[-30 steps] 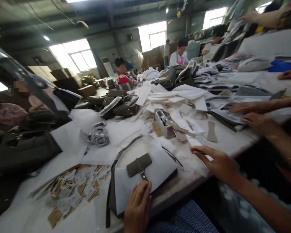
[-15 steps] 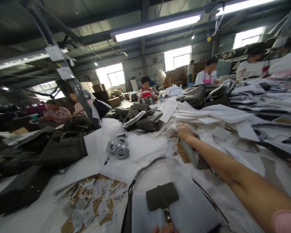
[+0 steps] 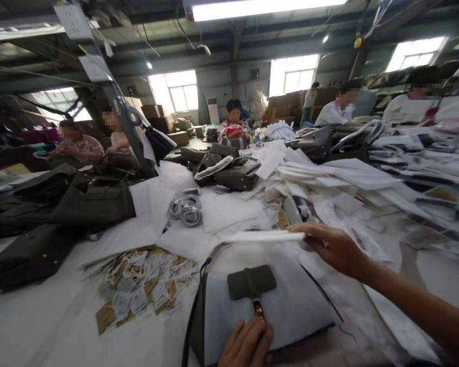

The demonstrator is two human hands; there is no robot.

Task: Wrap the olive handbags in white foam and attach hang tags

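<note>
Head view: a dark olive handbag (image 3: 198, 318) lies on the worktop (image 3: 49, 329) right before the person, a thin white cover sheet (image 3: 302, 300) spread over its front.
Left hand (image 3: 245, 344): fingers stretched out, close side by side, resting on the near part of the handbag at the gold clasp (image 3: 257, 307).
Right hand (image 3: 334, 250): thumb and fingers clamped on the right end of a white foam sheet (image 3: 263, 236).
Foam sheet, place: raised above the far edge of the handbag, in line with the olive tab (image 3: 251, 282).
Foam sheet, direction: long axis left to right, free end pointing left; seen nearly edge-on, so I cannot tell whether it is single or folded.
Foam sheet, handling: likely very light and soft, quick to droop or crease; a gentle pinch at each end should keep it straight.
Handbag, direction: long axis left to right, its right end slightly farther off; the tab's clasp end points toward the person.
Handbag, handling: probably supple and moderately light; the cover sheet may slip, so a flat palm suits it, and the sides are the safer hold, clear of the clasp.
</note>
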